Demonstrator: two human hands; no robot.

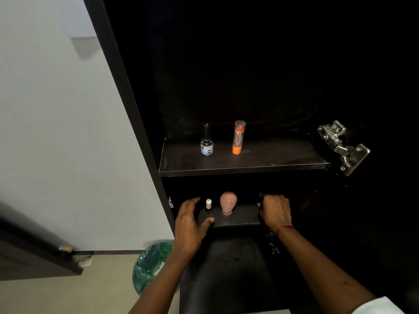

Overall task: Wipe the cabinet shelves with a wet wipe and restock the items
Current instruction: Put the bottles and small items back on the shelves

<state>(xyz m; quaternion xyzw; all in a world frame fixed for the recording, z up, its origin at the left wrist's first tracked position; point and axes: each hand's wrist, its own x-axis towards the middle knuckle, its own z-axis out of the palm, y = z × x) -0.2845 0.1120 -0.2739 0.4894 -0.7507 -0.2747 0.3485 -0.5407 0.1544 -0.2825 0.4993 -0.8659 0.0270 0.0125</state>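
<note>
At the near edge of the lower shelf (pixel 243 219), left hand (pixel 190 220) lies released beside a white-capped bottle (pixel 208 206); right hand (pixel 275 211) curled, grasp unclear.

On the upper matte black cabinet shelf (pixel 283 159), upright and apart: a small dark glass bottle with black cap and blue-white label (pixel 206 145) at left, an orange tube with clear plastic cap (pixel 239 138) at right. On the lower black shelf (pixel 242 219), near its front edge: a tiny dark bottle with white cap (pixel 208 206), just beside a pink bulb-shaped bottle (pixel 228 202), wide end up.
</note>
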